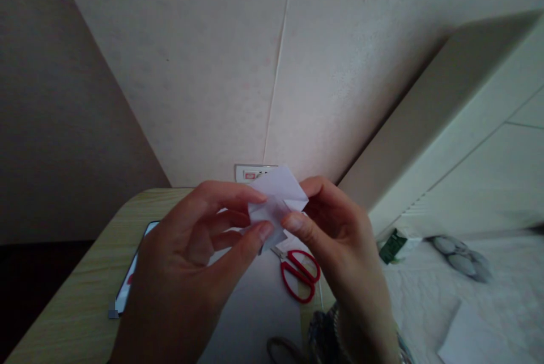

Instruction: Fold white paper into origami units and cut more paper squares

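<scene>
A small piece of folded white paper [278, 188] is held up between both hands, above the table. My left hand [199, 245] pinches its left and lower side with thumb and fingers. On the right edge, my right hand [335, 228] grips it between thumb and forefinger. Several creases and flaps show on the paper; its back is hidden. Below the hands lie red-handled scissors [301, 274], their blades partly covered by the paper and hands. White paper sheets [259, 307] lie under the scissors.
A phone [135, 267] with a lit screen lies on the wooden table [89, 262], partly behind my left hand. A wall socket [250, 173] is behind the paper. To the right, a green and white box [395, 246] and a grey object [459, 256] rest on a white quilted surface.
</scene>
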A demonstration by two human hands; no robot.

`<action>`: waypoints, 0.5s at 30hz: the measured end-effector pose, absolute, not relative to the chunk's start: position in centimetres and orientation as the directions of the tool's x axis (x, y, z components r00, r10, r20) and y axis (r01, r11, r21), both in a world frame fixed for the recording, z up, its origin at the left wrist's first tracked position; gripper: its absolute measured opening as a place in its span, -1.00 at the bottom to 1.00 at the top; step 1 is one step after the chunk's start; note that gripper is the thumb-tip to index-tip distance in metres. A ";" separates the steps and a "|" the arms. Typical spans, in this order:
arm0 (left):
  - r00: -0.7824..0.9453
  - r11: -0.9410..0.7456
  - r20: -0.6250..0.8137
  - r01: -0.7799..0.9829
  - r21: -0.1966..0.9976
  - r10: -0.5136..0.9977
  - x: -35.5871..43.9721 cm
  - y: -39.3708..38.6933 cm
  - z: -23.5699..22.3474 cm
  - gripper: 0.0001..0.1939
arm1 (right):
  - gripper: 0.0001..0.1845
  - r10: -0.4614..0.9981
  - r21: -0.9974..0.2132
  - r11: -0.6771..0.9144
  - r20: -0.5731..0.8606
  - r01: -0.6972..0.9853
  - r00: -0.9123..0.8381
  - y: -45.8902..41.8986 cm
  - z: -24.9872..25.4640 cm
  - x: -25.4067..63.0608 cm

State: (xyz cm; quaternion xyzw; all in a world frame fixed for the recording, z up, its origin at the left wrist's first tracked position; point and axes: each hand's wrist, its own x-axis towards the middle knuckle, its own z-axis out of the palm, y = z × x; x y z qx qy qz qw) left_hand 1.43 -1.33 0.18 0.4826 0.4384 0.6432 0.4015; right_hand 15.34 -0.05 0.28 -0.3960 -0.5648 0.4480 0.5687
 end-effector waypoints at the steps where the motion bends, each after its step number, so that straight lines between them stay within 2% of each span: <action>1: -0.233 -0.301 0.274 -0.092 0.949 0.933 1.5 -1.4 0.3 -0.77 | -0.81 0.954 -0.956 0.290 0.292 -0.047 -0.061 -0.1 0.3 15.5; 6: -0.300 -0.270 0.219 -0.137 0.953 0.928 2.2 -1.8 0.8 -0.72 | -0.74 0.931 -0.932 0.361 0.359 0.018 -0.073 -0.3 0.4 15.8; 11: -0.237 -0.190 0.137 -0.221 0.957 0.962 2.0 -1.3 1.0 -0.55 | -0.72 0.910 -0.904 0.415 0.412 0.102 -0.053 -0.5 0.3 15.5; 15: -0.212 -0.152 0.107 -0.208 0.966 0.971 1.6 -1.0 1.1 -0.61 | -0.72 0.877 -0.854 0.480 0.475 0.203 -0.074 -0.6 0.1 15.4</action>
